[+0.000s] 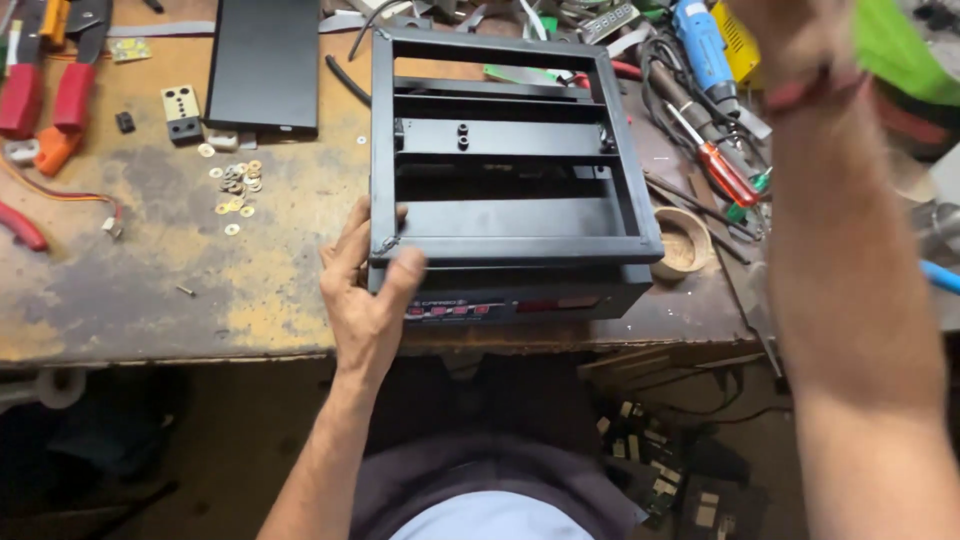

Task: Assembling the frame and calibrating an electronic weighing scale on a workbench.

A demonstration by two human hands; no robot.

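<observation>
A black open metal case (510,250), a box frame with inner rails and a front panel of small red displays, stands at the near edge of a worn workbench (150,290). My left hand (365,290) grips its near left corner, thumb on the front, fingers along the side. My right hand (790,40) is raised high at the upper right, blurred and partly cut off by the frame edge; whether it holds anything cannot be told. A red thread band circles that wrist.
A flat black cover plate (262,65) lies at the back left. Small washers (235,185) are scattered beside it. Red-handled pliers (45,90) sit far left. A red screwdriver (722,170), a blue tool (700,50), cables and a tape roll (683,243) crowd the right.
</observation>
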